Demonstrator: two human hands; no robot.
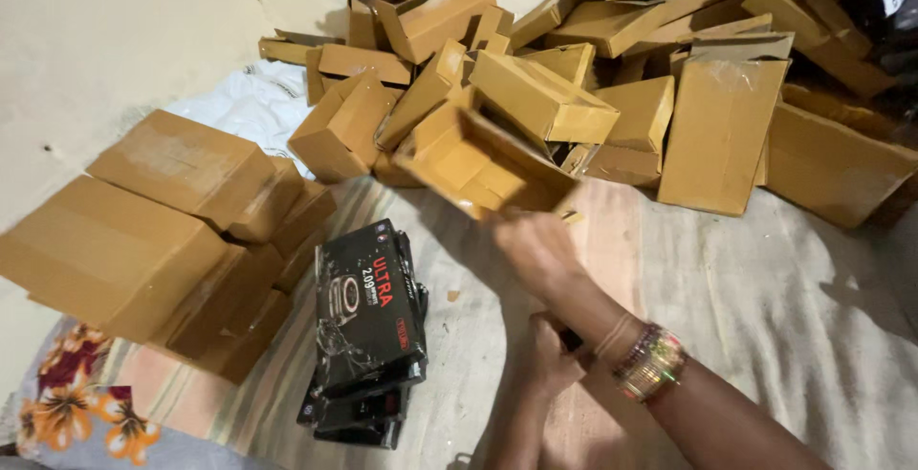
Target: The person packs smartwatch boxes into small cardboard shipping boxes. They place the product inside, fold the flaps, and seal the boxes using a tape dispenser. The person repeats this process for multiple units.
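Observation:
My right hand reaches forward and grips the near edge of an open brown cardboard box, which is tilted and blurred above the cloth. Several bangles sit on that wrist. My left hand is curled just under the right forearm, which partly hides it. A small dark thing shows beside its fingers, and I cannot tell whether the hand holds it. A stack of flat black product boxes lies on the cloth to the left of both hands.
A heap of open, empty brown cartons fills the back and right. Taped brown cartons are piled at the left. A striped cloth covers the floor, with a white cloth and a flowered cloth at the left.

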